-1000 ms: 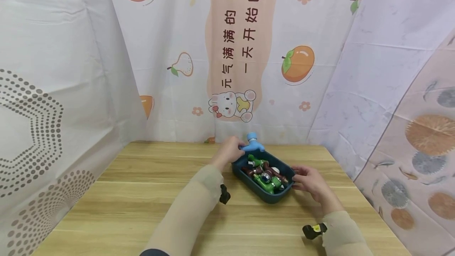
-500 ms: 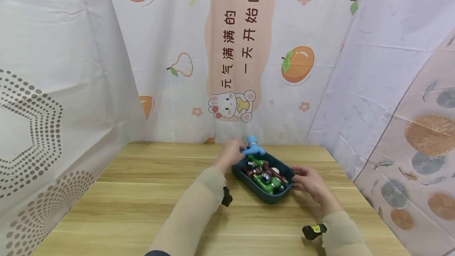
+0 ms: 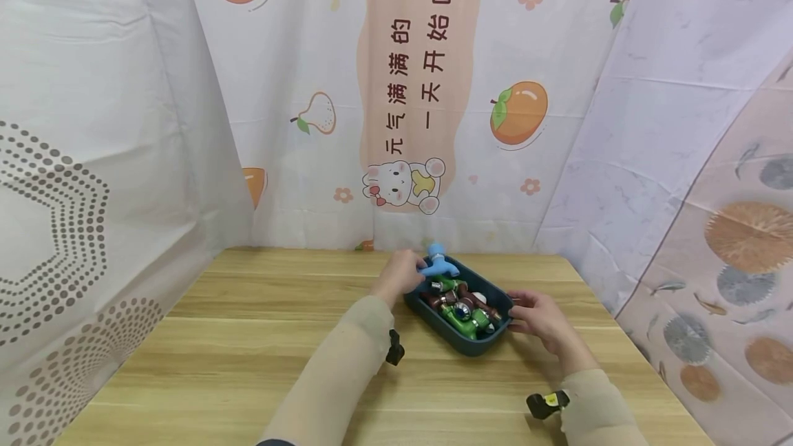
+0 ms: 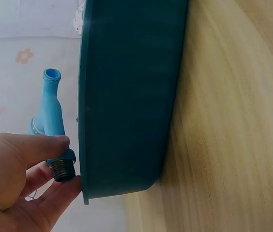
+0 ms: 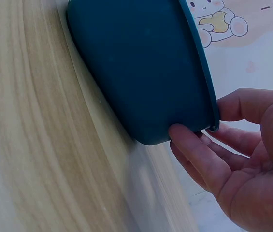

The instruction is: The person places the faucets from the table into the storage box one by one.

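Observation:
My left hand point(image 3: 401, 272) pinches a light blue plastic faucet point(image 3: 440, 267) by its threaded end, over the far left end of a dark teal bin point(image 3: 482, 285). In the left wrist view, thumb and fingers hold the faucet point(image 4: 54, 113) beside the bin's rim, its dark threads showing near the fingertips. Inside the bin lie several green faucets point(image 3: 457, 324) and brown faucets point(image 3: 486, 306), partly covering one another. At the near right end, my right hand point(image 3: 537, 316) holds the bin, thumb at the rim and fingers against the outer wall point(image 5: 141, 72).
The bin stands slantwise on a wood-grain table point(image 3: 260, 336). Behind the table hangs a printed curtain point(image 3: 297, 177), close to the bin's far end. More curtains close in the left and right sides. A black wrist camera point(image 3: 548, 404) sits on the right sleeve.
The blue faucet has come down in my left hand, from above the bin's far rim to just over its far left end. My right hand and the bin stay put.

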Tool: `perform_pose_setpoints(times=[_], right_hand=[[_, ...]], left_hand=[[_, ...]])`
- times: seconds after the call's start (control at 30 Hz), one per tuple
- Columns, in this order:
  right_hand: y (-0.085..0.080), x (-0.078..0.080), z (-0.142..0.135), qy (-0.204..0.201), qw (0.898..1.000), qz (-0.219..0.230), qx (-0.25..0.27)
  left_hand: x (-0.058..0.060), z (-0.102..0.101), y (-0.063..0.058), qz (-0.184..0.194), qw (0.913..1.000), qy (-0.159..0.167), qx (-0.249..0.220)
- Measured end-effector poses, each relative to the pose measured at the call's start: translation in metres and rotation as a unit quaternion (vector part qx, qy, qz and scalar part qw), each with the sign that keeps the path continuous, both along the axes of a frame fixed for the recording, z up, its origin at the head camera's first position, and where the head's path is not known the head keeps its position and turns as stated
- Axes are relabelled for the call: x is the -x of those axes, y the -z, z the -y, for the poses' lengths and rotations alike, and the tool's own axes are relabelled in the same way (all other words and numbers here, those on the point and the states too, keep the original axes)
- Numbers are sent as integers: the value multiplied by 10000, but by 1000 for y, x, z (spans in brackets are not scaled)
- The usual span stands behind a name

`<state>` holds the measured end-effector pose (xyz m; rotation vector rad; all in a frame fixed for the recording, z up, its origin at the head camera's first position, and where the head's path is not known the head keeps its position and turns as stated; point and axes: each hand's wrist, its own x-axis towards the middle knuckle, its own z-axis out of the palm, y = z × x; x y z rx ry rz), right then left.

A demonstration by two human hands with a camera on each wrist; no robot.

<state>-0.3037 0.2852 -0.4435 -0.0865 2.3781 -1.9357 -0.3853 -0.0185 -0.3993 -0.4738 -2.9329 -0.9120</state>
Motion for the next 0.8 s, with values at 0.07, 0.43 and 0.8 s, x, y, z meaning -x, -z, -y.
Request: perform_pose_setpoints(times=[0.07,0.43,0.8], right_hand=[[0,0,0,24,10000,13,8],[0,-1,1,29,9999,39,-107],[-1,-2,0,-4,9998,28,-219]], left_hand=[[0,0,1,-17,10000,26,-9],[-1,5,2,255,9995,14,-161],[-2,15,-5,96,9995,178,-260]])
